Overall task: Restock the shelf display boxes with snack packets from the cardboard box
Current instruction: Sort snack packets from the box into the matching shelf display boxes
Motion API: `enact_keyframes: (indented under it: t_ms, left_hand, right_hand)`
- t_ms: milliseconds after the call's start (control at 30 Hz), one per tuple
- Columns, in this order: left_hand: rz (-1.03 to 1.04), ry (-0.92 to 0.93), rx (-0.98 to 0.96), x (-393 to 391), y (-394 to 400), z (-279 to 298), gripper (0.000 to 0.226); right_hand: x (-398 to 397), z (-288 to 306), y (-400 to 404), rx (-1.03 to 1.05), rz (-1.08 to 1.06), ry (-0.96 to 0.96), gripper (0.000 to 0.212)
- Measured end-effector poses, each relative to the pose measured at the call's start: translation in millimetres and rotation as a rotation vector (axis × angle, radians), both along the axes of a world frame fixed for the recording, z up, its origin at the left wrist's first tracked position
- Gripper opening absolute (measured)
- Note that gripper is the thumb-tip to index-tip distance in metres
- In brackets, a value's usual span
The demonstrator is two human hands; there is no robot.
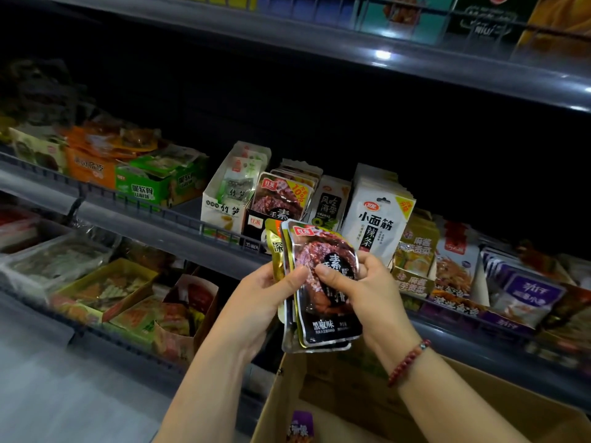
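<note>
Both hands hold fanned stack of snack packets (323, 282) above cardboard box (447, 407): left hand (268, 292) grips left edge, right hand (358, 282) pinches front packet. Risk: slick foil, loose stack, rear gold packet (277, 251) could slip out. Matching display box (256, 223) looks nearly full; forcing may buckle packets.

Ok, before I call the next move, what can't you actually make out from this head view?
- Packet count in the stack: they overlap, and both the left hand and right hand cover it.
- Contents of the cardboard box: cut off by the bottom edge and hidden by the forearms.
- Room left in the matching display box: the stack hides its front.
- Far-left shelf goods: dark and blurred.
</note>
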State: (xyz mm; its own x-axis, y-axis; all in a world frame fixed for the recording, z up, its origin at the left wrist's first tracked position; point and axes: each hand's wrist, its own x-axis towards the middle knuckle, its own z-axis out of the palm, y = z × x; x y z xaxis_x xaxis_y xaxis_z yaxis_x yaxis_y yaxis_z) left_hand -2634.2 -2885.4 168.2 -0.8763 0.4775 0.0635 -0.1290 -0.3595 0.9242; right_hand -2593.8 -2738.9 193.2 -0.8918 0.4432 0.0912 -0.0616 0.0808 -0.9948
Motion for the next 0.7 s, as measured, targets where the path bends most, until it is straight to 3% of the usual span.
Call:
enact_keyframes:
  t_ms: [233,467,700]
  left_hand:
    - [0.035,-0.058,0.057,-3,-1,-4,0.036]
    - [0.109,-0.022,0.009,-3,-2,-2,0.019]
    - [0.263,0.013,-0.021,-7,-7,0,0.022]
  right_hand:
    - [-1,1,7,-0.07,-0.062,0.046,0.049]
    - [-7,16,12,-0.088,0.114,-0.218,0.056]
    - [-23,23,11,-0.119,0.017,-0.123,0.051]
